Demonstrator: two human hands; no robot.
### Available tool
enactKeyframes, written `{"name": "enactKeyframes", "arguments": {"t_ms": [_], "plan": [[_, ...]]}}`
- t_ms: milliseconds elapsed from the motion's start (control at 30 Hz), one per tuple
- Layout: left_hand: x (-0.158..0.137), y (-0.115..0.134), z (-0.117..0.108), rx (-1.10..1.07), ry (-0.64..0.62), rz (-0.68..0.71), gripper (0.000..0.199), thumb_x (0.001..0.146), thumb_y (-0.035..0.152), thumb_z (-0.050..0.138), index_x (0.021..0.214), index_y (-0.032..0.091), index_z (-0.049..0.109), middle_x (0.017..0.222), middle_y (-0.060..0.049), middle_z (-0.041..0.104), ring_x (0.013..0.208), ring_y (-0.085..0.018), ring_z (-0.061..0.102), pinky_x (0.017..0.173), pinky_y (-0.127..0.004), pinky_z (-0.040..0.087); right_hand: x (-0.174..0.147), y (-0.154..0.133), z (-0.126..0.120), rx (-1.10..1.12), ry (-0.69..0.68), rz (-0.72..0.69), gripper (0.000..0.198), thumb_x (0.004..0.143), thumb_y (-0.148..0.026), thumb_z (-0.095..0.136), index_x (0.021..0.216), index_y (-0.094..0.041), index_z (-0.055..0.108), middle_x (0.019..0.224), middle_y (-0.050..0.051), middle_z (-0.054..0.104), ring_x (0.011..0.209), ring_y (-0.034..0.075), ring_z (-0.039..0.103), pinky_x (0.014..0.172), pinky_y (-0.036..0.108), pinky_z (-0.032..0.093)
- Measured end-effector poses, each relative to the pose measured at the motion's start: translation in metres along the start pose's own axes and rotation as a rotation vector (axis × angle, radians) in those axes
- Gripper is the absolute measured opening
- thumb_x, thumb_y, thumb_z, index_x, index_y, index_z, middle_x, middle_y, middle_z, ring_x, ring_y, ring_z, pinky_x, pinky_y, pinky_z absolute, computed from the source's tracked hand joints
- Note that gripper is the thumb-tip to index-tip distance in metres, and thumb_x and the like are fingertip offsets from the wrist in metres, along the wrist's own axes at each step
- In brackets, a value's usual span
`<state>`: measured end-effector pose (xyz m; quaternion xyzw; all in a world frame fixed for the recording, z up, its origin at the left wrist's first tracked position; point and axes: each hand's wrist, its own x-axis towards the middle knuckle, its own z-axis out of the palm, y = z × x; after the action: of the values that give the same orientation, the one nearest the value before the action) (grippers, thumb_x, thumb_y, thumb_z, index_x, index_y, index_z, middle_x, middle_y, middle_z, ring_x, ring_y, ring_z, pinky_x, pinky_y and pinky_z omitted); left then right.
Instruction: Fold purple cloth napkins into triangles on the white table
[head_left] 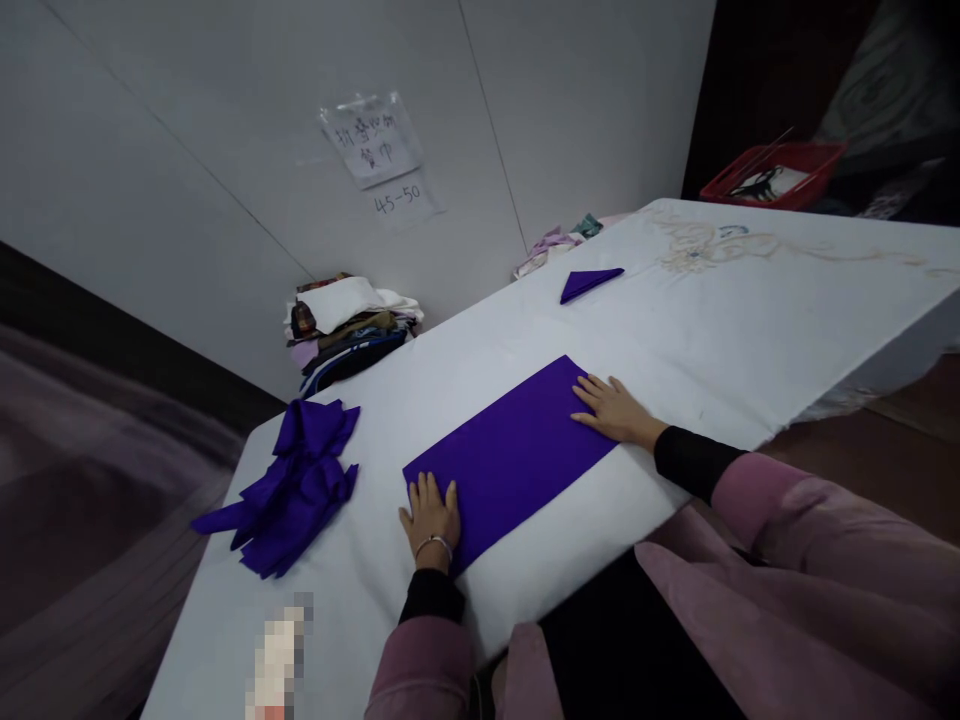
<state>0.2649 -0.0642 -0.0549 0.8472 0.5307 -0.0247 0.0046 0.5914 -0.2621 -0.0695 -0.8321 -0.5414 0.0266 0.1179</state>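
Observation:
A purple cloth napkin (510,455) lies flat as a long rectangle on the white tablecloth (540,570), its lower long side toward me. On its left end rests my left hand (433,517), palm down with fingers spread. My right hand (607,408) lies flat over the right end, fingers apart. Neither hand grips the cloth. Farther back sits a small purple napkin folded to a triangle (590,284). Left of my left hand is a crumpled heap of purple napkins (300,490).
A pile of folded clothes (352,325) stands against the wall at the table's far edge, with more fabric (555,248) to its right. Handwritten paper signs (375,145) hang on the wall. A red basket (780,170) is at the far right. A pixelated patch (277,655) covers something at lower left.

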Motion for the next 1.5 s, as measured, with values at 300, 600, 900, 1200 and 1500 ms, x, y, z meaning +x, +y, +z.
{"name": "enactKeyframes", "arguments": {"t_ms": [300, 600, 900, 1200, 1500], "plan": [[-0.013, -0.053, -0.004, 0.005, -0.062, -0.072, 0.058, 0.093, 0.043, 0.018, 0.144, 0.017, 0.024, 0.153, -0.003, 0.018, 0.141, -0.021, 0.012, 0.111, -0.055, 0.014, -0.033, 0.054, -0.006, -0.084, -0.005, 0.077, 0.074, 0.087, -0.067, 0.015, 0.144, -0.022, 0.03, 0.15, 0.009, 0.026, 0.138, 0.03, 0.018, 0.108, 0.056, 0.015], [0.01, 0.03, -0.026, -0.024, 0.102, 0.134, 0.055, 0.093, 0.042, 0.025, 0.139, 0.015, 0.036, 0.149, -0.011, 0.03, 0.138, -0.026, 0.024, 0.111, -0.051, 0.019, 0.031, -0.049, -0.016, 0.061, 0.001, -0.081, 0.079, 0.086, -0.068, 0.018, 0.144, -0.016, 0.029, 0.152, 0.012, 0.02, 0.139, 0.028, 0.014, 0.111, 0.052, 0.012], [0.047, 0.1, -0.006, -0.09, -0.047, 0.214, 0.057, 0.09, 0.034, 0.027, 0.144, 0.016, 0.028, 0.153, -0.008, 0.019, 0.141, -0.024, 0.01, 0.113, -0.05, 0.013, 0.093, -0.149, 0.031, 0.201, -0.113, -0.315, 0.074, 0.09, -0.061, 0.018, 0.142, -0.011, 0.033, 0.148, 0.015, 0.028, 0.138, 0.027, 0.018, 0.11, 0.051, 0.012], [0.069, 0.05, -0.001, -0.084, 0.003, 0.085, 0.068, 0.09, 0.056, 0.021, 0.143, 0.014, 0.029, 0.152, -0.008, 0.022, 0.141, -0.023, 0.013, 0.114, -0.047, 0.013, 0.111, -0.042, 0.02, 0.071, -0.068, -0.113, 0.079, 0.087, -0.068, 0.016, 0.143, -0.015, 0.031, 0.15, 0.012, 0.026, 0.138, 0.026, 0.019, 0.111, 0.049, 0.011], [0.081, -0.004, -0.002, -0.1, -0.018, -0.139, 0.071, 0.089, 0.058, 0.017, 0.144, 0.014, 0.025, 0.153, -0.007, 0.017, 0.141, -0.025, 0.011, 0.112, -0.055, 0.011, 0.099, 0.042, 0.009, -0.034, -0.024, 0.119, 0.083, 0.085, -0.069, 0.015, 0.144, -0.013, 0.028, 0.151, 0.013, 0.023, 0.138, 0.03, 0.017, 0.109, 0.056, 0.012]]}}
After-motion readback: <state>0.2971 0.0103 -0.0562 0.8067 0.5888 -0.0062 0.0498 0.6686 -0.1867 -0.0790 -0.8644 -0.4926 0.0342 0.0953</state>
